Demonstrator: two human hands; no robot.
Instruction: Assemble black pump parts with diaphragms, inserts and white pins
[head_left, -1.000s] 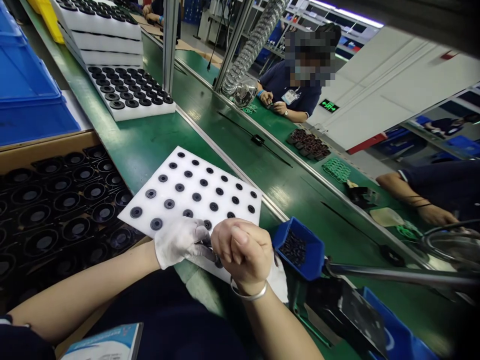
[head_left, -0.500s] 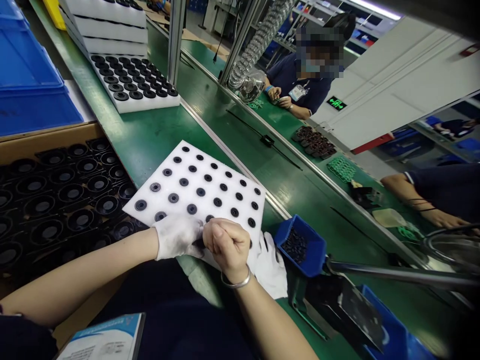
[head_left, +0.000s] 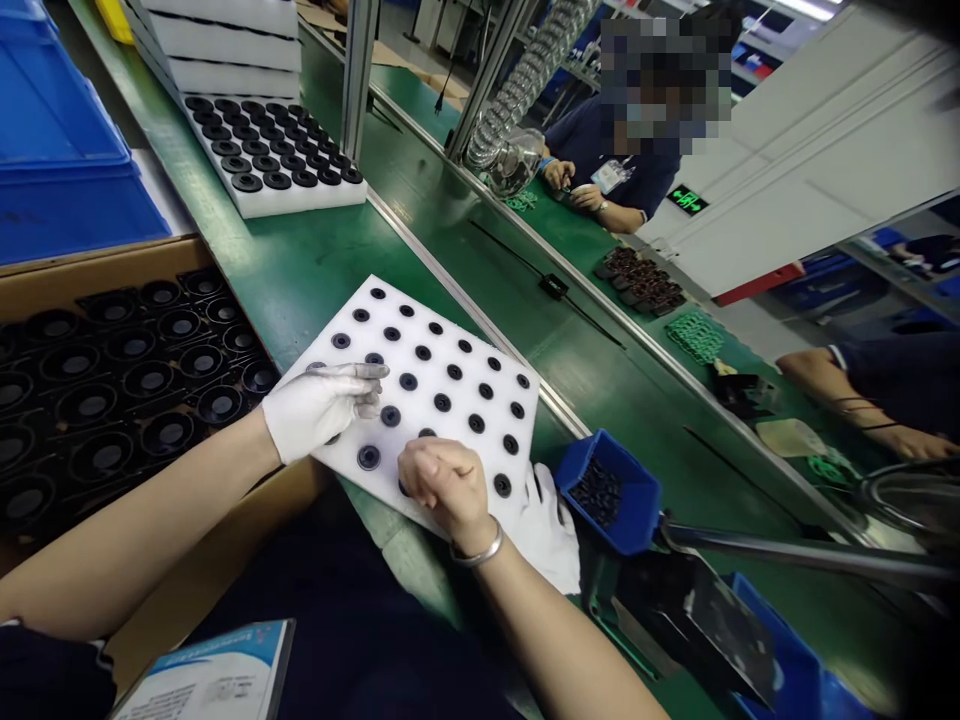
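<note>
A white foam tray lies on the green bench, with rows of round black parts set in it. My left hand, in a white glove, hovers over the tray's left side with its fingers stretched out, and I see nothing held in it. My bare right hand is closed in a fist above the tray's near edge, a metal bangle on its wrist. Whatever it may hold is hidden inside the fingers. Just right of the tray lies an empty white glove.
Right of the tray stands a blue bin of small black pieces, near a metal bar. To the left is a carton of black ringed parts. Stacked foam trays stand behind. A co-worker sits across the bench.
My left hand has moved left and up, away from my right fist, and its fingers have straightened. The right hand stays closed in about the same place.
</note>
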